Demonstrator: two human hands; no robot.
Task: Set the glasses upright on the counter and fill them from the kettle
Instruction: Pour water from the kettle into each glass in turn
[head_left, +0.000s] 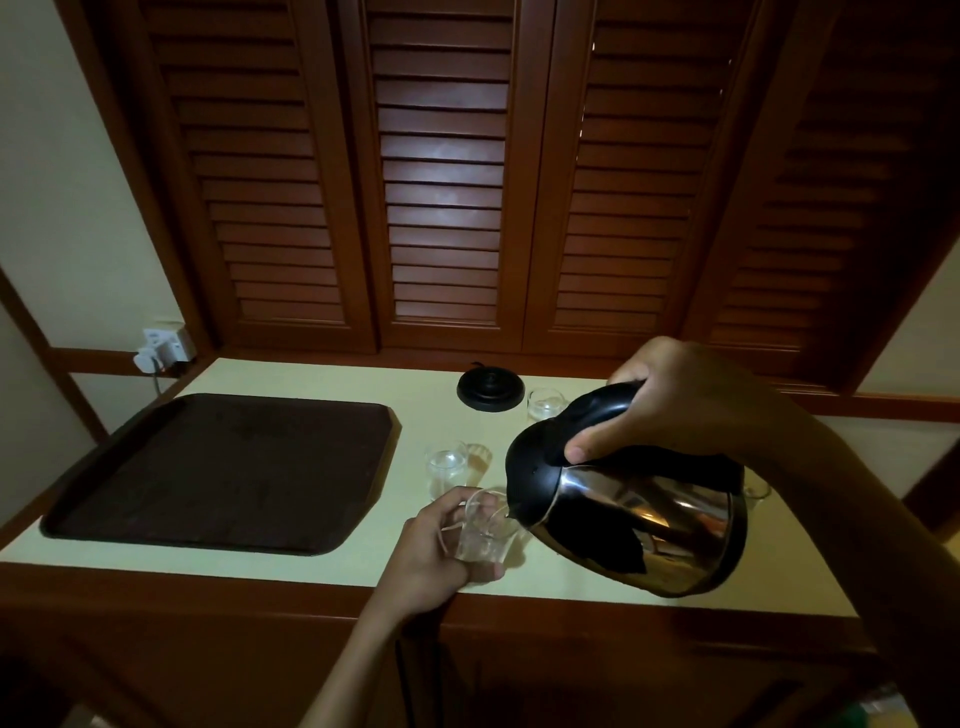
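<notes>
A dim view looking down at a pale bench (291, 564) with a wooden front edge. Nearest the viewer, the left hand (434, 553) reaches up from below, its fingers curled around a clear glass (485, 527) that stands on the bench near the front edge. The spout of a steel kettle (631, 512) with a black lid sits right at this glass's rim; whether water is flowing is too faint to tell. The kettle is tilted toward the left and held above the bench by the right hand (680, 402), which is wrapped tightly around the black handle, thumb pressed along its side.

Just behind the held glass stands a 2nd glass (445, 467), upright and apart from it. To the left, a large dark tray (223, 467) lies flat on the bench. Farther back, a 3rd glass (544, 404) stands upright, just beside the round black kettle base (490, 389). Part of another glass (756, 488) shows behind the kettle's right side, mostly hidden.

At the far left, a white wall socket (166, 348) holds a plug. Dark wooden louvred shutters (441, 182) rise behind the bench.
</notes>
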